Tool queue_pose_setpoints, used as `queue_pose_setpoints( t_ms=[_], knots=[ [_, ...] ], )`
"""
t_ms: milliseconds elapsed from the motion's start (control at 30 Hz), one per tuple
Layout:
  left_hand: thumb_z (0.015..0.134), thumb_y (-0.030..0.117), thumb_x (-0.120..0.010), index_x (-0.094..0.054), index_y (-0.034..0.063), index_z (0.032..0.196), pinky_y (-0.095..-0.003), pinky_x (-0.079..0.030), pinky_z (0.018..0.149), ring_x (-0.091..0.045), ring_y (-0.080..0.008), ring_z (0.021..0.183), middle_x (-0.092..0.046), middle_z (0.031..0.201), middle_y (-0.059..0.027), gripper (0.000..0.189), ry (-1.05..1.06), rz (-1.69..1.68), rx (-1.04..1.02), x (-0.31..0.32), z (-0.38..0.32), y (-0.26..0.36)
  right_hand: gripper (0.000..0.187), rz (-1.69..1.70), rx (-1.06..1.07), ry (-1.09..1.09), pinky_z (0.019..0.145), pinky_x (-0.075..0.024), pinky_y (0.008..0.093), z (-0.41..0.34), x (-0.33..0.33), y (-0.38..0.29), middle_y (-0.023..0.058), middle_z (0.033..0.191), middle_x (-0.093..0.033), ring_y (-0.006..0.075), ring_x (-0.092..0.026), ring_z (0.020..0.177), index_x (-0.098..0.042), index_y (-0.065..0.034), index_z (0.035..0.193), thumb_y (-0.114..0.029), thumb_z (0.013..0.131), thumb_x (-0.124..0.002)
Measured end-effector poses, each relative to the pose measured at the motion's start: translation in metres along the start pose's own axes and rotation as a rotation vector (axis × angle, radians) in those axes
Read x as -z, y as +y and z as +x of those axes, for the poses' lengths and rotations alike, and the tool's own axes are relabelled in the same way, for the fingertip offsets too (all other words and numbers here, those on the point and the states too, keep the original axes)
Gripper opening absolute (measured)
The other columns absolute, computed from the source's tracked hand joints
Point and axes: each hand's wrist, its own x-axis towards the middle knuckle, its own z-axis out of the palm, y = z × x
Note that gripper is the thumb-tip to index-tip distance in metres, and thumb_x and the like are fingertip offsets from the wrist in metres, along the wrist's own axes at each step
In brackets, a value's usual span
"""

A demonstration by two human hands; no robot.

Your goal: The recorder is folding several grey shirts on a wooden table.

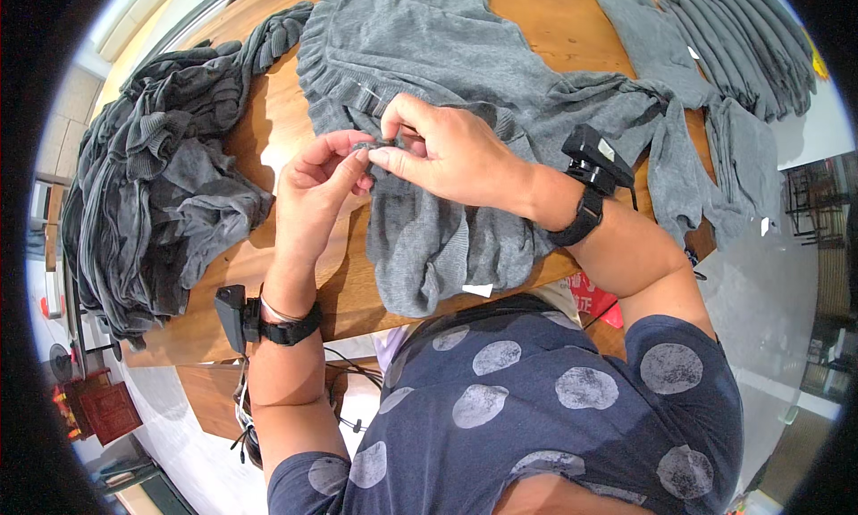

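A grey knitted garment point(429, 39) lies spread on the wooden table before me, with its ribbed edge to the left. Between the thumb and fingers of my left hand point(322, 173) is a small gathered bit of its knit. My right hand point(449, 146) pinches the same bit from the other side, so the fingertips of both hands almost meet. A thin metal needle-like tool point(370, 91) juts up past the right index finger; its other end is hidden by that hand. Beneath the hands, a folded part of the garment reaches the near table edge and bears a white tag point(477, 290).
Dark grey knitted garments point(154, 180) are heaped on the left of the wooden table point(556, 19). More grey garments point(684, 79) lie at the right, beside a neat row of folded ones point(744, 46). Black cables point(352, 367) hang below the near edge.
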Motion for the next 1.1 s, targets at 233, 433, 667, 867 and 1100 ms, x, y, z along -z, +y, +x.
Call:
queue_pose_setpoints(
  t_ms=[233,433,667,867,1100],
  knots=[
    [0.089,0.005,-0.061,-0.064,-0.0007,0.103,-0.0189,-0.048,0.059,-0.057,-0.0053,0.065,-0.063,0.082,-0.0003,0.016,0.035,0.052,-0.028,-0.003,0.001,0.001,0.023,0.001,0.035,-0.155,0.078,-0.0436,0.0348,-0.002,0.008,0.001,0.0144,0.093,-0.052,0.0284,-0.055,0.087,-0.047,-0.0017,0.098,-0.024,0.093,-0.049],
    [0.089,0.008,-0.062,-0.065,-0.0002,0.100,-0.0187,-0.046,0.058,-0.056,-0.0056,0.063,-0.061,0.076,0.0007,0.014,0.076,0.047,-0.011,-0.002,0.003,-0.001,0.027,0.065,0.108,-0.117,0.086,-0.0418,0.0328,0.001,0.002,0.019,0.0162,0.101,-0.049,0.0277,-0.052,0.095,-0.049,0.0025,0.113,-0.017,0.094,-0.046],
    [0.089,0.010,-0.062,-0.066,0.0016,0.099,-0.0194,-0.044,0.058,-0.054,-0.0053,0.061,-0.061,0.075,0.0010,0.014,0.057,-0.043,0.048,0.000,0.003,-0.002,0.041,-0.032,0.147,-0.140,0.087,-0.0423,0.0341,-0.001,-0.002,0.015,0.0186,0.107,-0.049,0.0294,-0.053,0.100,-0.043,0.0068,0.126,-0.017,0.094,-0.050],
    [0.088,0.010,-0.063,-0.066,0.0025,0.099,-0.0177,-0.043,0.058,-0.053,-0.0042,0.062,-0.062,0.077,0.0022,0.014,0.014,-0.025,0.026,-0.001,0.002,-0.006,0.034,-0.094,0.181,-0.122,0.079,-0.0454,0.0358,0.002,-0.004,0.017,0.0189,0.102,-0.053,0.0318,-0.056,0.092,-0.049,0.0069,0.120,-0.012,0.091,-0.052],
    [0.087,0.010,-0.065,-0.066,0.0032,0.100,-0.0166,-0.043,0.059,-0.053,-0.0033,0.063,-0.062,0.080,0.0031,0.015,0.036,0.000,0.063,-0.005,0.000,-0.007,0.019,-0.113,0.256,-0.049,0.070,-0.0477,0.0438,0.002,-0.008,0.019,0.0188,0.088,-0.053,0.0381,-0.057,0.082,-0.054,0.0012,0.095,-0.017,0.090,-0.053]
  ],
)
